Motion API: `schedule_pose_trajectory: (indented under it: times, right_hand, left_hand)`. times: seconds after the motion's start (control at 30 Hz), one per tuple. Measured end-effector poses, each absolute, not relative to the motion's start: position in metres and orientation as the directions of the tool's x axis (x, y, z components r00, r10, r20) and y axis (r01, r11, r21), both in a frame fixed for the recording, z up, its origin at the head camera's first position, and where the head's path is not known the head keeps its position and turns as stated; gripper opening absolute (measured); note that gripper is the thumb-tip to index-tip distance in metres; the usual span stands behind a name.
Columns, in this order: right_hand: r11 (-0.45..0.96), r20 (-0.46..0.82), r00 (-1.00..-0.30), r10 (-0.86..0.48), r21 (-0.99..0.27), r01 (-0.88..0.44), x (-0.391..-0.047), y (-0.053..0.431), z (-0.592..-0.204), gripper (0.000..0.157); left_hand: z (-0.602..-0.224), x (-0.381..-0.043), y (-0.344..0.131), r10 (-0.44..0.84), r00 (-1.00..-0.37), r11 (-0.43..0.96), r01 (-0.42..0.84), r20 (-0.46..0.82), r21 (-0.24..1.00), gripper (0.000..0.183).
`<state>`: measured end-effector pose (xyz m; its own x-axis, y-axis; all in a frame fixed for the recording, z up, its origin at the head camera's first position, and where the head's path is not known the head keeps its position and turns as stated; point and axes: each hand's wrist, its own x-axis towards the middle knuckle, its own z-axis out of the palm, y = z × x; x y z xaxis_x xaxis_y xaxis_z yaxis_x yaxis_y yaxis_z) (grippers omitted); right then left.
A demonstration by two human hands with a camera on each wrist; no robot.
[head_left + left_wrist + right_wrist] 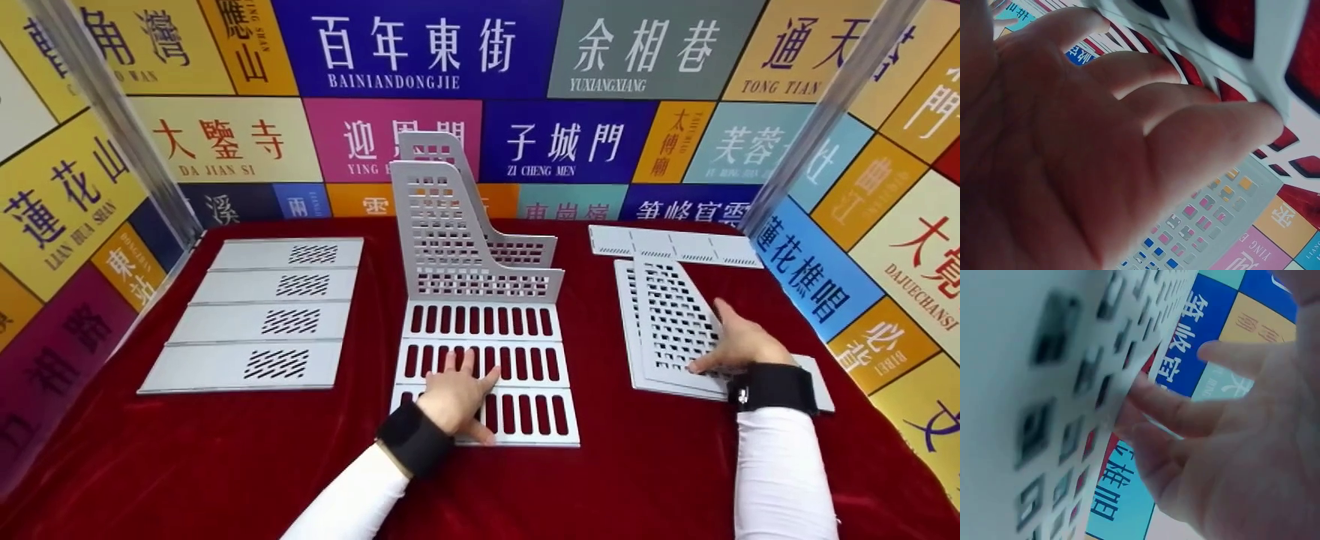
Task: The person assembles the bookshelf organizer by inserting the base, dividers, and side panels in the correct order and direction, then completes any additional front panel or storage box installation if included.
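Note:
In the head view my left hand (457, 394) rests with spread fingers on a white slotted base panel (521, 341). In the left wrist view its fingertips (1269, 121) touch the bars between the slots. Two perforated side panels (450, 240) of a file rack stand upright at the base's far end. At the right, my right hand (746, 341) holds the edge of a perforated side panel (667, 315), the top one of a stack. In the right wrist view some fingers (1179, 410) meet that panel's edge and one finger stays apart; the thumb's contact is partly hidden.
A flat white panel with several sections and slanted slots (255, 315) lies at the left. Behind the stack lies a narrow white strip (675, 246). Red cloth (337, 465) covers the table. Sign-printed walls (420, 52) and clear posts (135, 127) enclose the back and sides.

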<state>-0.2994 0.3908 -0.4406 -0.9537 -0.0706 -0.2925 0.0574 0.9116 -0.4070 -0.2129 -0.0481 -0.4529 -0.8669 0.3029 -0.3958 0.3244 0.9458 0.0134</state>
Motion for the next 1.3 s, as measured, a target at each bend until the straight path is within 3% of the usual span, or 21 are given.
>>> schedule_pose_trajectory:
  times: [0.07,0.13,0.3,0.37,0.57,0.83,1.3]
  right_hand:
    - [0.902,-0.257,-0.962,-0.086,-0.430,0.034,-0.300,0.393,-0.438,0.141]
    - [0.883,-0.195,-0.975,-0.111,-0.469,-0.006,-0.300,0.392,-0.434,0.126]
    - [0.813,0.005,-0.983,-0.185,-0.561,-0.156,-0.298,0.375,-0.418,0.049]
    - [0.767,0.050,-0.972,-0.229,-0.605,-0.212,-0.295,0.367,-0.412,0.036]
    - [0.625,0.097,-0.929,-0.357,-0.715,-0.314,-0.297,0.339,-0.410,0.036]
    - [0.645,0.215,-0.908,-0.360,-0.646,-0.409,-0.303,0.324,-0.418,0.029]
    - [0.650,0.276,-0.891,-0.361,-0.611,-0.453,-0.307,0.310,-0.425,0.026]
  left_hand:
    - [-0.453,-0.213,-0.048,0.300,-0.866,0.947,0.322,-0.401,0.013,0.116]
    - [-0.453,-0.213,-0.048,0.298,-0.865,0.947,0.321,-0.404,0.012,0.116]
    - [-0.453,-0.214,-0.048,0.296,-0.862,0.948,0.319,-0.411,0.013,0.117]
    - [-0.452,-0.215,-0.047,0.295,-0.863,0.947,0.321,-0.410,0.006,0.116]
    - [-0.452,-0.214,-0.047,0.297,-0.867,0.944,0.328,-0.400,-0.012,0.116]
    - [-0.454,-0.215,-0.048,0.297,-0.866,0.946,0.323,-0.402,0.005,0.116]
    - [-0.454,-0.215,-0.047,0.292,-0.865,0.948,0.317,-0.408,0.005,0.116]
